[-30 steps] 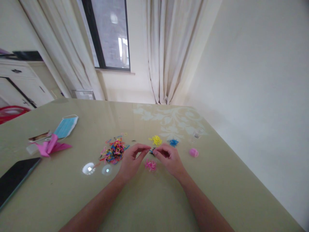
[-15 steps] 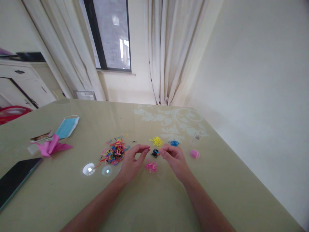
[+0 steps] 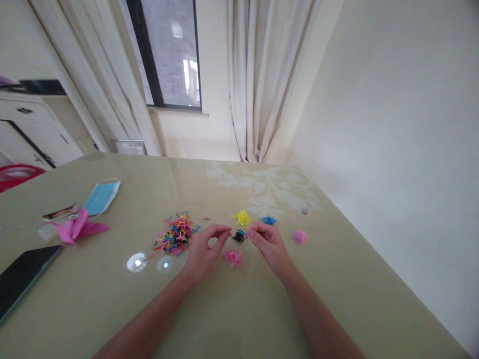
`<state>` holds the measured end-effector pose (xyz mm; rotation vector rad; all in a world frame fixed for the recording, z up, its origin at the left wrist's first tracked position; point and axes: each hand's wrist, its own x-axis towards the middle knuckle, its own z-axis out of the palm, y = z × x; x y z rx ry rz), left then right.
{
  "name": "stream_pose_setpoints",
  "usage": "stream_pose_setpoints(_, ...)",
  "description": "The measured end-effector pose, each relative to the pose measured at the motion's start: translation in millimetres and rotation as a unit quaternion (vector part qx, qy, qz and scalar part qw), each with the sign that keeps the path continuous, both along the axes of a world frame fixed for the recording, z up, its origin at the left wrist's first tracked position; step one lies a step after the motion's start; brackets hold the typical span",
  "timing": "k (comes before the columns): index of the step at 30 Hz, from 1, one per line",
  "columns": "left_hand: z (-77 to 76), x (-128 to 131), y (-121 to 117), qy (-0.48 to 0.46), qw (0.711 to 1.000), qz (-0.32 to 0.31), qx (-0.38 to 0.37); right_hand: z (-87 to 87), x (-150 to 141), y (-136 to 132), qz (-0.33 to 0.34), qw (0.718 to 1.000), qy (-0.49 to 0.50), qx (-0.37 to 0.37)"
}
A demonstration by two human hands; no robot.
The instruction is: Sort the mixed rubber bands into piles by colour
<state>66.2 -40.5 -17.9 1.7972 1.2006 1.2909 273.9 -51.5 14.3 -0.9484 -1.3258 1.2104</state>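
My left hand is closed in a pinch, thumb and forefinger tips together; anything between them is too small to make out. It hovers between a mixed heap of coloured rubber bands and a small black pile. Just right of the black pile, my right hand has its fingertips pinched, with a tiny blue and reddish bit, apparently a rubber band, showing at them. Around the hands lie a pink pile, a yellow pile and a blue pile of bands.
To the right sit a round pink item and a small clear container. On the left lie a dark phone or tablet, a folded pink paper piece and a blue face mask. The glossy table meets a wall on the right.
The view has shifted slightly, moving the scene a little to the left. Both hands keep nearly the same pinched poses over the piles.
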Motion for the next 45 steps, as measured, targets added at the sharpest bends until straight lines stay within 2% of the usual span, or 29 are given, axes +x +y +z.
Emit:
stream_pose_setpoints(11, 3.9, 1.6, -1.8, -0.012, 1.000, -0.009, -0.010, -8.2, 3.3, 4.1, 0.000, 1.000, -0.017, 0.004)
stream_pose_setpoints(32, 5.3, 2.5, -2.1, 0.004, 1.000, -0.008, -0.001, -8.6, 3.6, 3.8, 0.008, 1.000, -0.013, 0.001)
stream_pose_setpoints(41, 3.0, 2.4, -1.9, 0.013, 1.000, -0.008, 0.009, -6.2, 4.0, 3.6, 0.010, 0.999, -0.029, 0.008)
stream_pose_setpoints(45, -2.7, 1.8, -1.2, 0.057, 0.997, -0.001, 0.043, -6.8, 2.5, 2.8, 0.009, 0.999, -0.034, 0.014)
